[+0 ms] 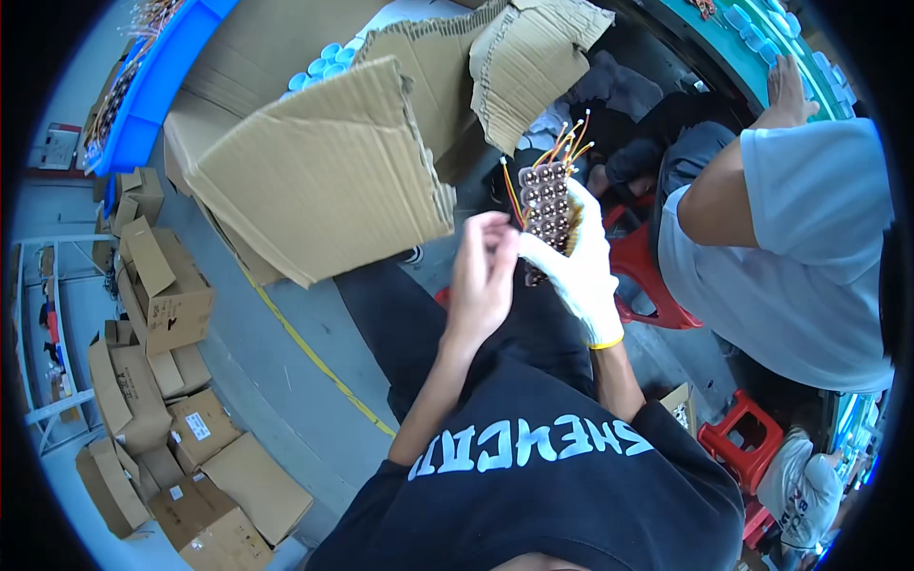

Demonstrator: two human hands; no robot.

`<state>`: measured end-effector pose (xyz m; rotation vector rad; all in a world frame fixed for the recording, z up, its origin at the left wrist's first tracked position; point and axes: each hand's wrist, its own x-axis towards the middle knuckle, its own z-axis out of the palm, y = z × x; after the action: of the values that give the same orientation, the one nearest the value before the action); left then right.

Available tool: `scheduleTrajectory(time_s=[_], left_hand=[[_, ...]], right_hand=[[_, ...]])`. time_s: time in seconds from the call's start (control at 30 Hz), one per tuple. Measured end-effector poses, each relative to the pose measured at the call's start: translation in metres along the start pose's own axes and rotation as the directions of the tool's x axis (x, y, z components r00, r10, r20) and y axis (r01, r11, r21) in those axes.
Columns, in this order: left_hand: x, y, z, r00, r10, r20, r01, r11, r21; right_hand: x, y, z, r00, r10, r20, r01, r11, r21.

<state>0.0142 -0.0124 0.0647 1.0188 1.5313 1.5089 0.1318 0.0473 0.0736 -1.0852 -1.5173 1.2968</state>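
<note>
My right hand, in a white knit glove with a yellow cuff edge, is closed round a bundle of dark round parts. They are set in close rows, each with a shiny metallic centre. Thin red, yellow and black wires with small white plugs stick out of its top and left side. My bare left hand is just left of the bundle, its fingers loosely bent and slightly blurred. Nothing shows in it, and I cannot tell whether its fingertips touch the bundle or glove.
A large open cardboard box with torn flaps stands ahead of me; light-blue round pieces show behind its flap. Far left is a blue bin of wired parts. Cardboard boxes line the left. At right, a person sits by red stools.
</note>
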Motion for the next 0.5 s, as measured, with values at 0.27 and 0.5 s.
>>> scheduleTrajectory(time_s=[0.27,0.5], left_hand=[[0.007,-0.018,0.015,0.999,0.031,0.026,-0.029,0.996,-0.08],[0.021,-0.023,0.019,0.995,0.041,0.094,-0.018,0.972,-0.233]], right_hand=[[-0.019,0.013,-0.008,0.994,-0.081,0.078,0.097,0.968,-0.231],[-0.001,0.006,0.007,0.996,0.085,0.019,-0.086,0.994,0.07]])
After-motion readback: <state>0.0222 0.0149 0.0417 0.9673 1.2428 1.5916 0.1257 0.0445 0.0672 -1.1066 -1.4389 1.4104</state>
